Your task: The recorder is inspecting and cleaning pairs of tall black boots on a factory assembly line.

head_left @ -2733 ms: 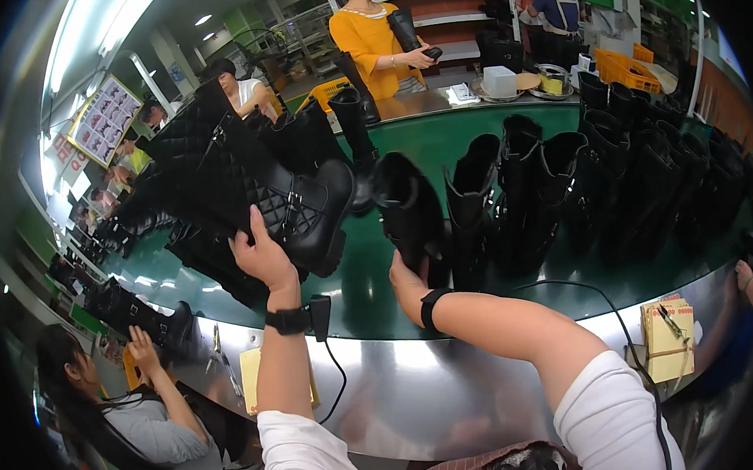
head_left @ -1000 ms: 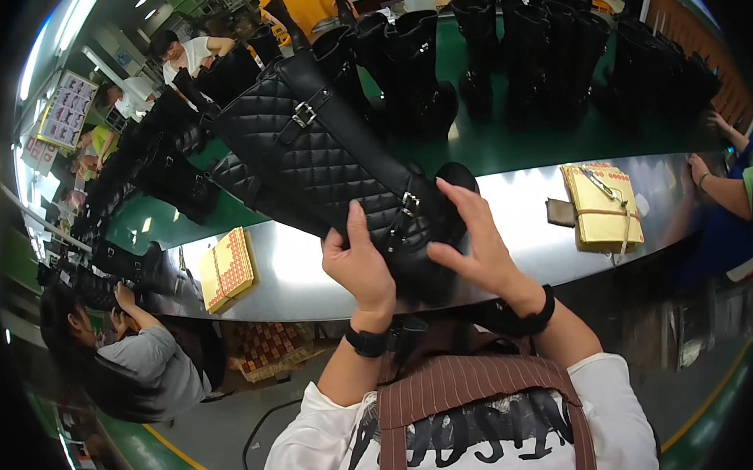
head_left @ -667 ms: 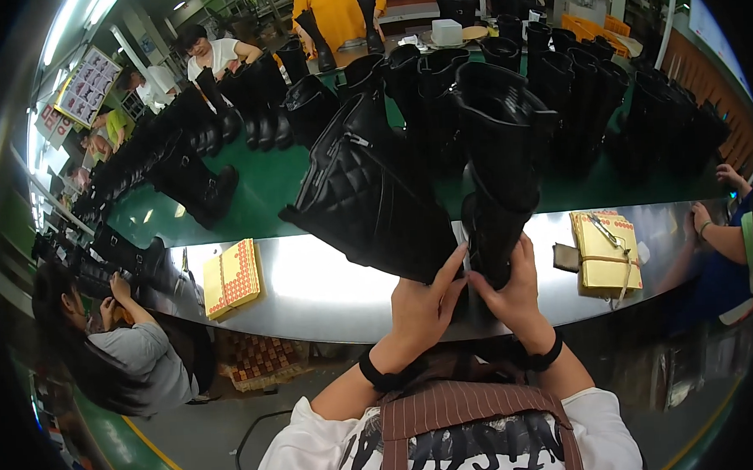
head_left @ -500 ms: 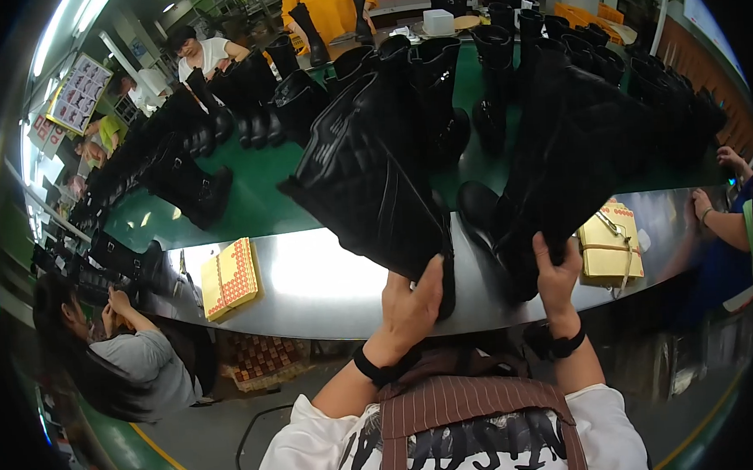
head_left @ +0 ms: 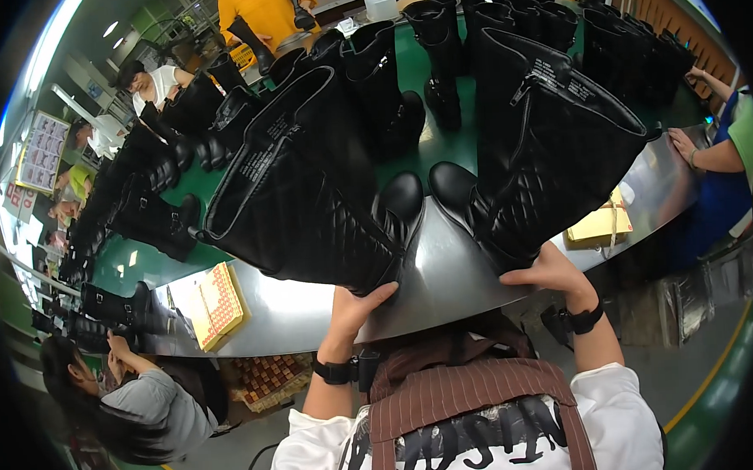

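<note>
Two tall black leather boots with quilted ankles are held up in front of me, tops spread outward and toes close together. My left hand (head_left: 356, 313) grips the left boot (head_left: 308, 196) low at its heel, with the thumb along the near side. Around the heel of the right boot (head_left: 549, 148), my right hand (head_left: 556, 276) is closed, its fingers partly hidden behind the leather. Both shafts gape at the top, showing pale print on the linings and a zip on each inner side.
A metal table edge (head_left: 313, 317) curves before me, joining a green surface (head_left: 155, 253) crowded with black boots (head_left: 374, 92). Yellow card stacks lie left (head_left: 215, 305) and right (head_left: 601, 225). Co-workers are at the left (head_left: 153, 404), right (head_left: 726, 152) and far side (head_left: 266, 13).
Both boots have been turned in my hands. The left boot's toe and both inner shaft openings now show, and the shafts lean farther apart. The view has shifted toward the right.
</note>
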Demonstrator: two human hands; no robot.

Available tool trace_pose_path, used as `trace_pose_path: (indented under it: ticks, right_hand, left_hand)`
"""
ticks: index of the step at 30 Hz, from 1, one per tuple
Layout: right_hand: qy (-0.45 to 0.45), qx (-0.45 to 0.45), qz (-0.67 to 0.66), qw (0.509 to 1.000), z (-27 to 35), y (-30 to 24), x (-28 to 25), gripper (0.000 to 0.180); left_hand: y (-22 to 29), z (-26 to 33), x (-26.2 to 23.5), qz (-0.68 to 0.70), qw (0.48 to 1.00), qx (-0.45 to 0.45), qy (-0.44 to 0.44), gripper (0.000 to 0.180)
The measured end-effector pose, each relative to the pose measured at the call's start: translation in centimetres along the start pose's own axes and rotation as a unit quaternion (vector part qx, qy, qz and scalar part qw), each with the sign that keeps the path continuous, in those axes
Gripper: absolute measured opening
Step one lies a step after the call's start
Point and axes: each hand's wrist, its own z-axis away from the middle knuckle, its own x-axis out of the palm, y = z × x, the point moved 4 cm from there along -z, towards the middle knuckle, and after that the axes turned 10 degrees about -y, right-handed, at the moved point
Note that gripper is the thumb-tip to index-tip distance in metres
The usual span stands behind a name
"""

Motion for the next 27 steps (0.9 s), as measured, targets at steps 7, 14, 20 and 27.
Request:
trace_pose_path:
  ticks: [7,14,20,27]
  right_hand:
    - [0.018,0.072,-0.091,0.993,-0.7,-1.4,2.3,0.053]
    - [-0.037,0.053,-0.440,0.896,-0.9,-4.7,5.8,0.041]
    - [-0.049,-0.010,-0.485,0.873,-1.9,-6.0,7.7,0.048]
    - [-0.072,-0.024,-0.481,0.873,-2.0,-5.9,8.0,0.054]
  left_hand:
    - [1.3,0.9,1.6,0.037,0.999,0.004,-0.017,0.053]
    - [4.2,2.3,3.8,0.326,0.937,-0.035,-0.118,0.045]
    - [4.7,1.7,5.1,0.386,0.907,0.028,-0.165,0.056]
    - [4.1,1.9,4.8,0.369,0.915,0.035,-0.161,0.061]
